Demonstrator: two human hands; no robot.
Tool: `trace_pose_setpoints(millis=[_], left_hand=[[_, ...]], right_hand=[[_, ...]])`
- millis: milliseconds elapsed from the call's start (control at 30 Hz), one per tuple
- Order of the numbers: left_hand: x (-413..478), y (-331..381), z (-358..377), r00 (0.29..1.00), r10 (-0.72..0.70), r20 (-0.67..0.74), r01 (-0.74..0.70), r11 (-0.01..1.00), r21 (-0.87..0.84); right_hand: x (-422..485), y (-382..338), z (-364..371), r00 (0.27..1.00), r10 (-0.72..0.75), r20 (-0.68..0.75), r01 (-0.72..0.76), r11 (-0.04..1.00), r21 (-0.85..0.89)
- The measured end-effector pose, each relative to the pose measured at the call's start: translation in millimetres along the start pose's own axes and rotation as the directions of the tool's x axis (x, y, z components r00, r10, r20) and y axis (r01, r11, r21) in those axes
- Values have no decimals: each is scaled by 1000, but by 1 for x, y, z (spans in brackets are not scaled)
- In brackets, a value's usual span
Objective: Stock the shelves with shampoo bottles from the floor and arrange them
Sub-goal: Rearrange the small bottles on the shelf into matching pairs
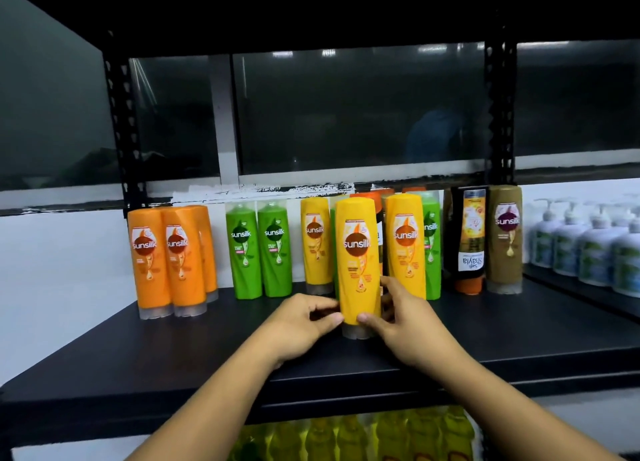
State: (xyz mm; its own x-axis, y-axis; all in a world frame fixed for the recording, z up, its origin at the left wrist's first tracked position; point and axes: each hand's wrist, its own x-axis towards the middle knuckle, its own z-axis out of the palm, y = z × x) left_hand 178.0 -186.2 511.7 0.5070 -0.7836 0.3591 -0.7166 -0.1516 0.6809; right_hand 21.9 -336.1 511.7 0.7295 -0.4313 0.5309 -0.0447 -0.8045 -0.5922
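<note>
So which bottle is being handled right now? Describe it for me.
Find the black shelf with bottles along its back. Near the middle, forward of that row, is an upright yellow Sunsilk bottle. It alone is gripped at its lower end by the left hand and right hand.

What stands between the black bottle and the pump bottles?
In the head view, one brown bottle stands between the black bottle and the pump bottles.
</note>
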Motion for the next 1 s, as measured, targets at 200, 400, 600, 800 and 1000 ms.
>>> trace_pose_setpoints(millis=[200,400,600,800,1000], left_hand=[[-3,-1,0,999,-45,30,40,986,162],[3,-3,-3,993,-96,-72,101,993,66],[19,3,-8,979,-180,-96,180,984,-7],[56,13,-19,968,-202,-147,187,976,-111],[84,5,-7,971,-197,-137,165,963,-213]], right_hand=[[-2,-2,0,997,62,-46,-67,991,-119],[-7,5,-24,986,96,134,-38,925,-379],[-8,-2,-31,929,139,342,48,873,-486],[-26,-3,-34,889,152,432,110,844,-524],[-28,-3,-32,899,149,411,126,811,-571]])
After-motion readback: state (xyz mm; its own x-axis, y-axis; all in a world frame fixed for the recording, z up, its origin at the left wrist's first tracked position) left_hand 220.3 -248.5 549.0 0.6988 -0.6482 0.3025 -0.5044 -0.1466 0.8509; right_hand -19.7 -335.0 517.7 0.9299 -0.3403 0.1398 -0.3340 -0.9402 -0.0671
